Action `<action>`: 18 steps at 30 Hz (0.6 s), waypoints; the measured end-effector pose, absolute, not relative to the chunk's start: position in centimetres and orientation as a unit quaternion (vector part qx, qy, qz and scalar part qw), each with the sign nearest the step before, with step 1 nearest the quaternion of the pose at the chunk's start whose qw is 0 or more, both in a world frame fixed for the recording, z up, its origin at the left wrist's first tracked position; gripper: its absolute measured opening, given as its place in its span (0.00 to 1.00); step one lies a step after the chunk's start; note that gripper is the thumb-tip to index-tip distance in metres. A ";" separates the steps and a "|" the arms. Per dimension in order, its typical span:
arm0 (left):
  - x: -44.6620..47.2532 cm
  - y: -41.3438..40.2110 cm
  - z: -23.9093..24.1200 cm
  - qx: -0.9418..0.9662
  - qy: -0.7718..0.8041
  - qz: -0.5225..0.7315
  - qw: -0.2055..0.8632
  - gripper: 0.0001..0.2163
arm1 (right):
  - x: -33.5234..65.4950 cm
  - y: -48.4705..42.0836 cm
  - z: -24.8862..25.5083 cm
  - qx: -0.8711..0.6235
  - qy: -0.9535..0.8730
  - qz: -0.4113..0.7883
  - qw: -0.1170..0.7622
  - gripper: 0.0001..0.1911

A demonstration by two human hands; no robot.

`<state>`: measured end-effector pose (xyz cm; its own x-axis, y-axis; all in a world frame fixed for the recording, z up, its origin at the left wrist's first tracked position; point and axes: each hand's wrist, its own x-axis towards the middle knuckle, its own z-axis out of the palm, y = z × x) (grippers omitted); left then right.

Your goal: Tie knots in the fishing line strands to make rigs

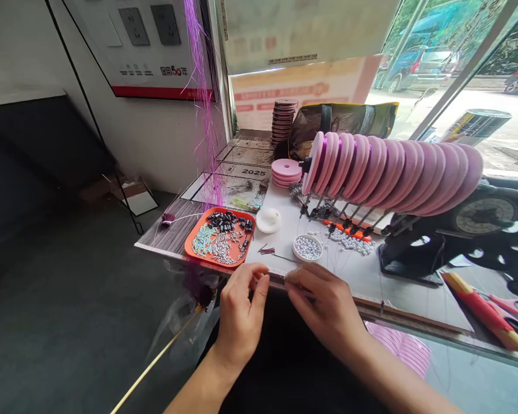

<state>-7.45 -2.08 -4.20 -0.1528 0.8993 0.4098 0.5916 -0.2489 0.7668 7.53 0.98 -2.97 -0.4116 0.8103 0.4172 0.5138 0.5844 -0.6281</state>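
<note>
My left hand (240, 305) is raised in front of the table's near edge, thumb and fingertips pinched together. Facing it, my right hand (323, 302) pinches too, its fingertips a short gap away. Whatever lies between the fingertips is too thin or small to make out. Just beyond my left hand sits an orange tray (189, 250) holding black, turquoise and silver small parts. A white bowl of silvery beads (308, 248) stands beyond my right hand. Between the tray and bowl lie several short dark red pieces (266, 250) and a thin metal rod (286, 258).
A row of pink foam discs (392, 172) hangs on a black stand (410, 264) at right. Loose grey beads (354, 244) lie below it. A white round lid (268, 220) is behind the tray. Purple strands (202, 109) hang down at left. Scissors (515, 307) lie far right.
</note>
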 end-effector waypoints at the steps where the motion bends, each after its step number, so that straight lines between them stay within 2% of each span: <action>1: -7.7 -2.0 -4.3 0.614 0.603 0.480 0.170 0.05 | 7.4 1.5 -3.0 -0.416 -0.815 0.207 0.346 0.08; 5: -8.3 -3.1 -5.1 0.597 0.635 0.447 0.201 0.08 | 7.1 2.8 -2.9 -0.434 -0.831 0.196 0.288 0.09; 8: -8.4 -3.9 -5.7 0.646 0.626 0.386 0.205 0.13 | 7.2 3.4 -2.3 -0.412 -0.868 0.184 0.210 0.10; 13: -8.1 -3.6 -6.8 0.750 0.597 0.269 0.091 0.26 | 7.1 4.4 -1.0 -0.381 -0.905 0.174 0.075 0.11; 18: -7.9 -3.6 -7.4 0.772 0.605 0.196 0.017 0.30 | 6.6 4.9 -0.5 -0.383 -0.908 0.170 0.027 0.10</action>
